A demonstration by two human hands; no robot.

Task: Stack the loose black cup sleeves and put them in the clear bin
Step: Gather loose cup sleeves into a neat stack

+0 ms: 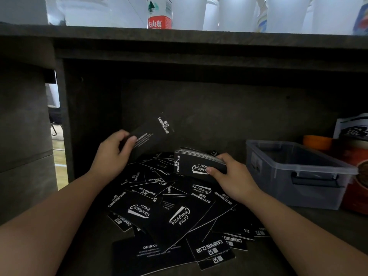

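Several loose black cup sleeves with white "Camping Club" print lie scattered in a heap on the dark shelf. My left hand holds a single flat black sleeve raised above the heap, tilted up to the right. A thick stack of sleeves is gripped at its right end by my right hand, just above the pile. The clear bin stands to the right of my right hand, open, and looks empty inside.
The shelf sits inside a dark wooden cubby with a back wall and a left side panel. An orange object, a printed bag and a red box crowd behind and right of the bin. A water bottle stands on the counter above.
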